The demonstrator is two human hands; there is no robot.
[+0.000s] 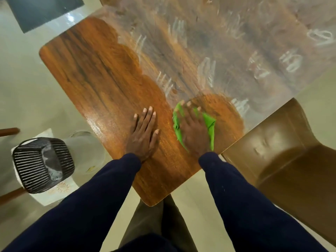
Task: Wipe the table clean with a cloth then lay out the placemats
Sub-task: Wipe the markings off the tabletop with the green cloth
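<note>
2 hands | left hand (143, 135): fingers straight on table (94, 73) | right hand (195, 132): fingers press cloth (209, 122)

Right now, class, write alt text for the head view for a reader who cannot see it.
A right hand presses a bright green cloth onto a brown wooden table, part wiped, part filmed with white dust; the left hand rests flat beside it.

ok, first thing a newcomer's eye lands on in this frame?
The bright green cloth under the right hand, pressed on the wooden table near its close edge. Beyond it a whitish film with finger smears covers the far tabletop; the left hand rests flat on clean wood.
</note>
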